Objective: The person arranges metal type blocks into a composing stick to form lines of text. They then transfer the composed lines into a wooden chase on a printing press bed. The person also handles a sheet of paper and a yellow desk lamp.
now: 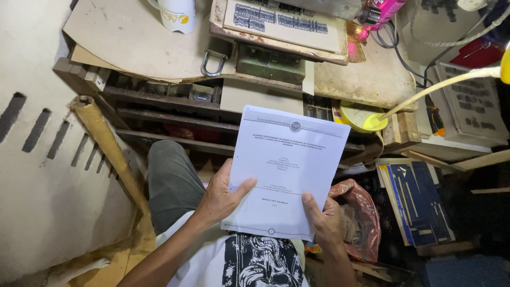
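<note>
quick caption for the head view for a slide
Both hands, left hand and right hand, hold a white printed page above a cluttered workbench.

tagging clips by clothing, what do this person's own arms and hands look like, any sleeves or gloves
Both hands are bare: no gloves, and no rings or watch that show on the left hand or right hand. The forearms are uncovered up to the frame edge, so no sleeves appear. A white T-shirt with a black printed graphic is worn.

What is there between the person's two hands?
In the head view, only the white printed sheet spans the gap between the left hand and right hand; both hold its lower edge.
</note>
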